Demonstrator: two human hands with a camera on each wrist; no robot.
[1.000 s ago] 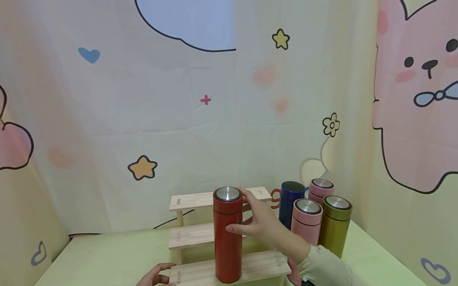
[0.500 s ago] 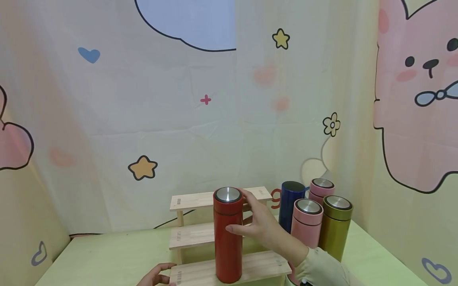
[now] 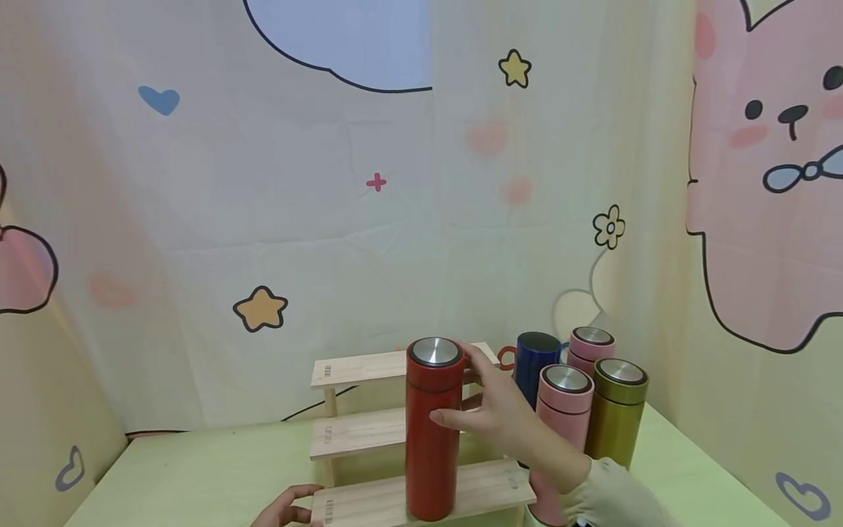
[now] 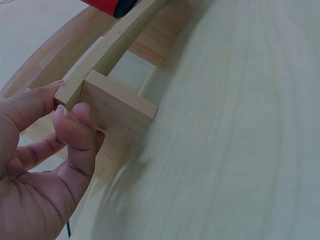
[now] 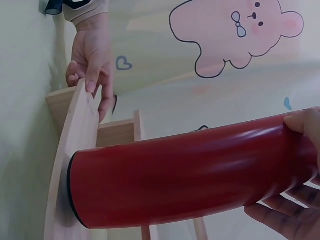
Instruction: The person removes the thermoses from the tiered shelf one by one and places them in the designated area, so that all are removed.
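Observation:
My right hand (image 3: 503, 413) grips a red thermos flask (image 3: 432, 446) with a steel-topped lid, fingers behind and thumb in front. The flask stands upright at the lowest board of a three-tier wooden shelf (image 3: 358, 501); I cannot tell whether its base touches the board. In the right wrist view the base of the red flask (image 5: 150, 187) is close to that board (image 5: 75, 135). My left hand (image 3: 286, 506) holds the left end of the lowest board. The left wrist view shows the left hand (image 4: 45, 165) pinching the board's corner (image 4: 72, 90) between thumb and fingers.
Right of the shelf stand a blue mug (image 3: 535, 366), a pink flask (image 3: 565, 402), an olive-green flask (image 3: 617, 413) and another pink flask (image 3: 591, 348) behind. A red handle (image 3: 507, 357) shows beside the blue mug. Patterned curtain (image 3: 296, 183) encloses the pale green table (image 3: 171, 476).
My right hand and the red flask have shifted a little to the right along the lowest board. The left hand stays at the board's end.

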